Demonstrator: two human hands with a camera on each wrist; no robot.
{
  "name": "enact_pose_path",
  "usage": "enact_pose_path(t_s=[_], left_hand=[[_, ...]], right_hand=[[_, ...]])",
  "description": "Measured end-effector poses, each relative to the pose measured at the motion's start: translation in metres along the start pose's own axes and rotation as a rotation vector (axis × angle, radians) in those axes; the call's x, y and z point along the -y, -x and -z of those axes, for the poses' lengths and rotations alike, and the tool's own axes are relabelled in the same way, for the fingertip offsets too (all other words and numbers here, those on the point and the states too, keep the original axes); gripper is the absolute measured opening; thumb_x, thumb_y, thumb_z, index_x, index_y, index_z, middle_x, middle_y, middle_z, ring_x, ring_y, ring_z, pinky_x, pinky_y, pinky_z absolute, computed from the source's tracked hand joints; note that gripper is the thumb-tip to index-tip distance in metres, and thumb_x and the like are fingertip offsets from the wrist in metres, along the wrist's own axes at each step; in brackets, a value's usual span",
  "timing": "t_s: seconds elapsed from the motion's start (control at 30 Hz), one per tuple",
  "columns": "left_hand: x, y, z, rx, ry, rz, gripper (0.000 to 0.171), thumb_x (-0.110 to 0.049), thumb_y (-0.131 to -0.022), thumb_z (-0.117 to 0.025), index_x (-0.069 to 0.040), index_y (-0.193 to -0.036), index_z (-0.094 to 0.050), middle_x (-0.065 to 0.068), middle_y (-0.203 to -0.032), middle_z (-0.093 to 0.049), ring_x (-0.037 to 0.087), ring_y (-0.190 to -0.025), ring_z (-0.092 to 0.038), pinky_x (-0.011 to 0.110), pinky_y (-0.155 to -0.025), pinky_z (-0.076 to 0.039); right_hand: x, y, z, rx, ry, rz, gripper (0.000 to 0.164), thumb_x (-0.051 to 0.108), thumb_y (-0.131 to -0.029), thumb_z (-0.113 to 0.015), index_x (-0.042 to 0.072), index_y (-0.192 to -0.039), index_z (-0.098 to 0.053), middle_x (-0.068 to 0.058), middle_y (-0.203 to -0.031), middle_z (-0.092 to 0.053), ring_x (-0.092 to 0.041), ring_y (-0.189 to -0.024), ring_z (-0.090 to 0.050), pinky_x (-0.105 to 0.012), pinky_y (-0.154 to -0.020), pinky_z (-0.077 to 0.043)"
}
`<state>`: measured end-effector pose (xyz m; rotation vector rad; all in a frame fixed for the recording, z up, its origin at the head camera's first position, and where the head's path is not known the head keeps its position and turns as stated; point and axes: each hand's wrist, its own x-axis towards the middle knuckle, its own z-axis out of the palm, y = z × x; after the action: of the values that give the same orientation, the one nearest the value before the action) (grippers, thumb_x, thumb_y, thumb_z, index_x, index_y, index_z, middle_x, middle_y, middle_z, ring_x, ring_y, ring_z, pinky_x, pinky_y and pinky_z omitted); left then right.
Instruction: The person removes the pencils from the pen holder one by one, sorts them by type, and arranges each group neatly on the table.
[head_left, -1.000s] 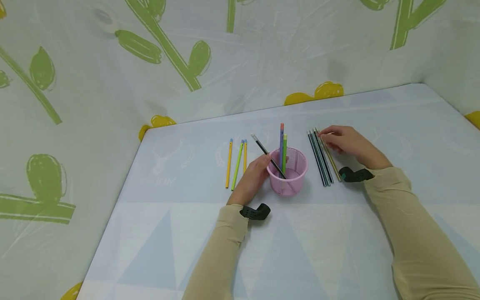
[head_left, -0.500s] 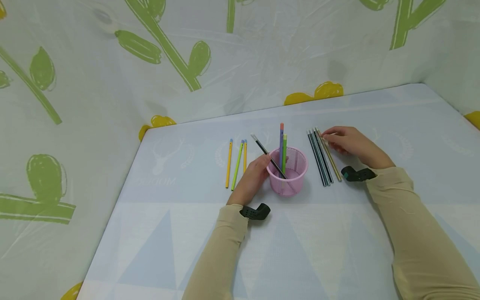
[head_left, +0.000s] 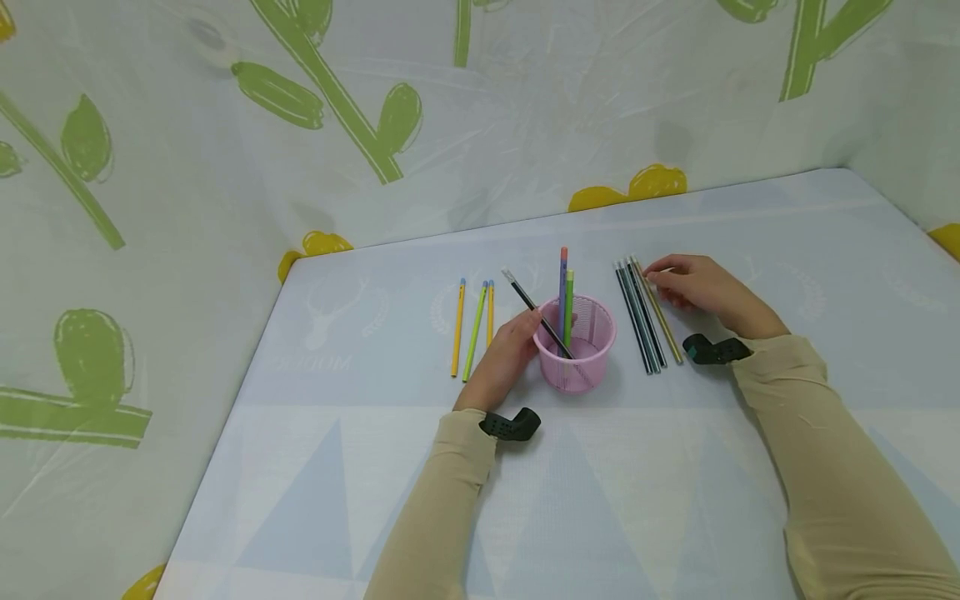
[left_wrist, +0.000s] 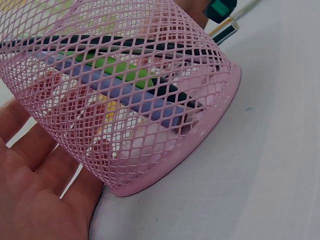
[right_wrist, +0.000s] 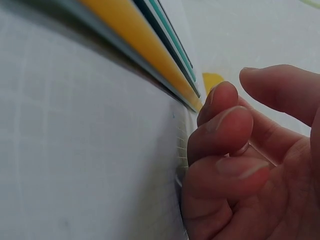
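Observation:
My left hand (head_left: 498,362) holds the pink mesh pencil cup (head_left: 588,371) from its left side, with the fingers reaching round behind it. Inside the cup stand a purple pencil (head_left: 563,271) and a green pencil (head_left: 569,292), while a black pencil (head_left: 522,293) leans left over the rim. In the left wrist view, their lower ends show through the mesh (left_wrist: 135,95). My right hand (head_left: 708,292) is beside the upper end of a gold pencil (head_left: 666,329). The right wrist view shows its fingers (right_wrist: 220,130) loosely bent, the thumb apart and nothing between them.
Several dark pencils (head_left: 641,325) lie side by side left of the gold one. Left of the cup lie two yellow pencils and a light green pencil (head_left: 475,333) on the patterned tablecloth (head_left: 300,500). A leaf-printed covering (head_left: 525,108) rises behind the table.
My right hand has shifted slightly to the right, its fingertips drawing a little away from the gold pencil's upper end. The left hand and the pencil cup stay in place.

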<state>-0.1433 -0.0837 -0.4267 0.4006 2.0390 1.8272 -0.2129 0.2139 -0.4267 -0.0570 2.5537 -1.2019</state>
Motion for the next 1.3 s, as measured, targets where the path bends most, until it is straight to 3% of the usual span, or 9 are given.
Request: enact_pose_path(t_s=[0.63, 0.87, 0.93, 1.1, 1.3], left_hand=[[-0.004, 0.001, -0.002, -0.005, 0.007, 0.016, 0.060, -0.046, -0.094, -0.031, -0.006, -0.138, -0.032, -0.001, -0.140, -0.033, 0.003, -0.126, -0.029, 0.022, -0.100, -0.027], [0.023, -0.015, 0.004, 0.002, 0.043, -0.011, 0.071, -0.062, -0.085, -0.035, -0.014, -0.136, -0.036, -0.007, -0.136, -0.037, 0.001, -0.124, -0.030, 0.023, -0.100, -0.028], [0.024, -0.015, 0.003, 0.001, 0.044, -0.013, 0.074, -0.066, -0.082, -0.036, -0.015, -0.136, -0.037, -0.009, -0.135, -0.039, 0.000, -0.124, -0.031, 0.024, -0.100, -0.029], [0.021, -0.013, 0.003, 0.003, 0.063, -0.003, 0.070, -0.061, -0.085, -0.036, -0.013, -0.136, -0.037, -0.008, -0.136, -0.038, 0.001, -0.124, -0.031, 0.024, -0.100, -0.028], [0.004, -0.004, 0.000, 0.021, 0.083, -0.026, 0.057, -0.044, -0.094, -0.033, -0.005, -0.136, -0.034, 0.001, -0.138, -0.036, 0.007, -0.126, -0.030, 0.026, -0.101, -0.027]], right_hand=[[0.012, -0.001, -0.006, 0.011, 0.017, 0.057, 0.048, 0.047, -0.088, -0.045, 0.012, -0.121, -0.049, -0.010, -0.079, -0.049, -0.021, -0.066, -0.046, -0.029, -0.054, -0.038], [0.020, 0.000, -0.011, 0.007, -0.007, 0.086, 0.049, 0.049, -0.087, -0.045, 0.012, -0.120, -0.050, -0.011, -0.079, -0.049, -0.021, -0.064, -0.045, -0.030, -0.056, -0.037], [0.021, 0.000, -0.012, 0.008, -0.013, 0.088, 0.049, 0.049, -0.088, -0.045, 0.013, -0.120, -0.050, -0.011, -0.080, -0.049, -0.022, -0.065, -0.046, -0.030, -0.057, -0.038], [0.029, 0.001, -0.016, 0.013, -0.027, 0.103, 0.045, 0.045, -0.090, -0.044, 0.014, -0.120, -0.051, -0.013, -0.083, -0.050, -0.023, -0.068, -0.046, -0.030, -0.061, -0.039], [0.038, 0.003, -0.022, 0.022, -0.041, 0.131, 0.044, 0.045, -0.090, -0.044, 0.014, -0.120, -0.052, -0.016, -0.090, -0.053, -0.024, -0.075, -0.047, -0.031, -0.066, -0.043]])
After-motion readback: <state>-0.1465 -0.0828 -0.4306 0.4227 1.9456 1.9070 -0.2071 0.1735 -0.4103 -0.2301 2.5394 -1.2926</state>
